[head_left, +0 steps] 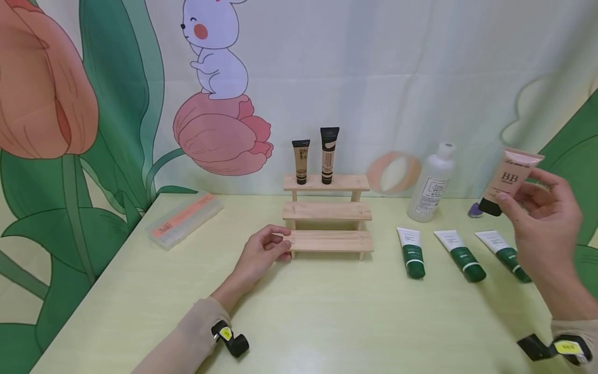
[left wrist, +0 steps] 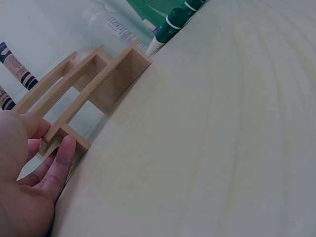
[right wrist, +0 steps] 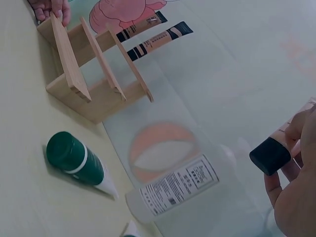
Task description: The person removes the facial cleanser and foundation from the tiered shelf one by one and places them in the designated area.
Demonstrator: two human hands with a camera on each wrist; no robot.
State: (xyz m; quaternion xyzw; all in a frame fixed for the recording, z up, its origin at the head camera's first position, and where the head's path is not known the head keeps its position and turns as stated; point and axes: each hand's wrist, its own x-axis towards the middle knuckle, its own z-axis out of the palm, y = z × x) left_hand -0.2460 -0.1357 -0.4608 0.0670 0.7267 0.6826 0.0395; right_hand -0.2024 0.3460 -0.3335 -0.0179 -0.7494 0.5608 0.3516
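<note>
A three-step wooden display rack (head_left: 327, 210) stands on the table, and my left hand (head_left: 262, 251) grips the left end of its lowest step. In the left wrist view, the thumb and fingers (left wrist: 63, 157) pinch that step's end. Two small black-capped tubes stand upright on the top step: a shorter gold tube (head_left: 301, 162) and a taller beige tube (head_left: 329, 156). At the right, my right hand (head_left: 547, 223) holds a pink BB cream tube (head_left: 509, 176) in the air, its black cap tilted downward. The right wrist view shows the black cap (right wrist: 270, 156) below the fingers.
Several green-and-white tubes (head_left: 413, 254) lie in a row right of the rack. Behind them stands a white bottle (head_left: 431, 184), with a small purple object (head_left: 475, 210) beside it. A clear plastic case (head_left: 184, 220) with an orange label lies at the back left. A printed curtain (head_left: 299, 67) hangs behind.
</note>
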